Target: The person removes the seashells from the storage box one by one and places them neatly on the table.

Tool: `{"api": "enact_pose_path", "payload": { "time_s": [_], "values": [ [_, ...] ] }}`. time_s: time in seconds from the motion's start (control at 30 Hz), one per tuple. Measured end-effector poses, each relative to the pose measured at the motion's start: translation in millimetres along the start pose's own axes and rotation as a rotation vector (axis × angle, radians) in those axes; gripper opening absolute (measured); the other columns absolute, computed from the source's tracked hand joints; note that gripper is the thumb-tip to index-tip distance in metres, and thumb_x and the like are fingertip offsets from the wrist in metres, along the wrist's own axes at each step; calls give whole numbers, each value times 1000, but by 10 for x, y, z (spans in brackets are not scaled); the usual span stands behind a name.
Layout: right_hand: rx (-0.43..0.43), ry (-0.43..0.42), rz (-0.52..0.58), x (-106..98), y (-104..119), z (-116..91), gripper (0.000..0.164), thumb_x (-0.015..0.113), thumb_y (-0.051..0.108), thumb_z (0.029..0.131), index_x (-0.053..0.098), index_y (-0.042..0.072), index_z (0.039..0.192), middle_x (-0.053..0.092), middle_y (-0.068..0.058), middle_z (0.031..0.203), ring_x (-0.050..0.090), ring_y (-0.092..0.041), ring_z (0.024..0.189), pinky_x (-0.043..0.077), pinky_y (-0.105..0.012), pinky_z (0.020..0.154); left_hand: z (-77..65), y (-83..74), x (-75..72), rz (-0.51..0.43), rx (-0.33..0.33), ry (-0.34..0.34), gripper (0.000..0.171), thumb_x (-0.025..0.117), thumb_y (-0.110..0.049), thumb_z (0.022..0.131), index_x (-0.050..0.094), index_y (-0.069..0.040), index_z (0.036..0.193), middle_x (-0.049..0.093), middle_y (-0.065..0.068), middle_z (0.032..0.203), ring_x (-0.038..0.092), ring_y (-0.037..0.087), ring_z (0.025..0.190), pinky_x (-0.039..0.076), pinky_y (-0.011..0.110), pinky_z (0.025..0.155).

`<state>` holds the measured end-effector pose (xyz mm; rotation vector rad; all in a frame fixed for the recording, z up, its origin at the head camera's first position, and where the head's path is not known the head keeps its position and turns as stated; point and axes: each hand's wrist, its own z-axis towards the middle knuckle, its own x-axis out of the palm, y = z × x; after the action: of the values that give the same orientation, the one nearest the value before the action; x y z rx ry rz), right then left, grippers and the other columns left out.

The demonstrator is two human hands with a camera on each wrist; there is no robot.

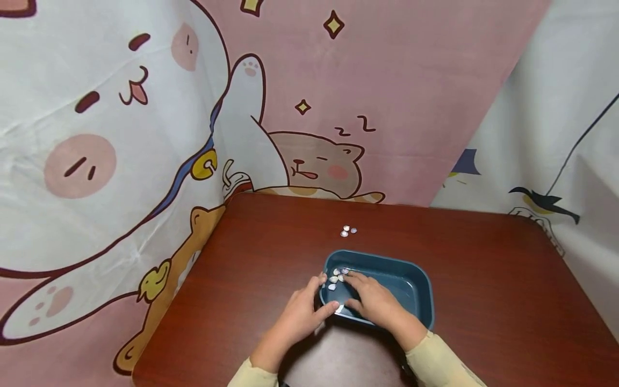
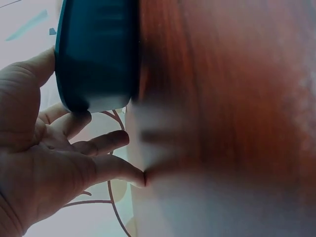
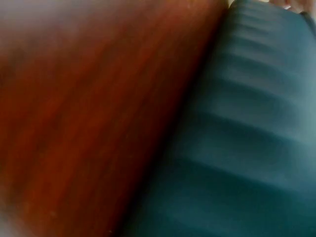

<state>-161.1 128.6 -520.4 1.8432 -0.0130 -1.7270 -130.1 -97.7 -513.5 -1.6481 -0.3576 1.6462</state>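
- White seashells [image 1: 333,279] lie bunched at the left end of the dark-teal plastic tray [image 1: 406,290]; one more sits by the left thumb.
- Right hand [image 1: 377,301] reaches inside, thumb well apart from loosely bent fingers; no shell shows in its grasp.
- Left hand [image 1: 302,310] is spread at the tray's left corner, thumb at the rim, fingers mostly straight, apparently holding nothing.
- A push on that corner could slide or tip the tray; crowded fingertips might scatter or drop the thin shells.
- Three loose shells [image 1: 344,234] lie beyond the far rim, where a shove could strike them.
- Walls limit the right hand; the table [image 1: 271,252] gives room on both sides, up to the cartoon curtain [image 1: 396,80].
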Motion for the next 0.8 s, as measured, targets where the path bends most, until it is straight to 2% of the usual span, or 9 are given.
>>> {"api": "enact_pose_path", "payload": {
  "time_s": [0.13,0.27,0.4,0.57,0.8],
  "values": [
    [-36,-125,-25,6,-5,-6,30,86,7,88,79,7,117,79,-10,118,73,-32,113,60,-52,98,-2,4,18,-18,-2,-16,61,74,-47,100,56,-12,146,73,13,139,75,34,116,60,52,97],
    [7,-154,-38,5,8,-11,19,85,-1,85,81,8,101,79,-5,97,75,-24,95,62,-46,86,-7,9,23,-39,-32,-2,63,73,-50,99,55,-13,146,75,15,134,75,33,112,60,51,94],
    [60,-154,-29,10,20,-34,14,85,-1,85,81,6,96,74,-4,89,73,-22,87,62,-42,79,-26,-7,17,-61,-48,7,62,74,-50,99,54,-13,146,76,17,131,75,33,111,60,51,93],
    [65,-189,-19,21,8,-65,9,87,2,84,82,7,89,66,-4,86,68,-21,83,61,-41,76,-34,-9,23,-63,-51,10,63,73,-50,100,54,-13,147,75,18,131,75,34,111,60,51,92],
    [49,-208,-18,21,-8,-68,11,86,0,84,81,9,82,72,-4,86,71,-22,86,62,-43,79,-39,5,33,-64,-54,13,64,72,-52,100,53,-13,148,74,18,134,75,35,114,59,52,94]
  ]
}}
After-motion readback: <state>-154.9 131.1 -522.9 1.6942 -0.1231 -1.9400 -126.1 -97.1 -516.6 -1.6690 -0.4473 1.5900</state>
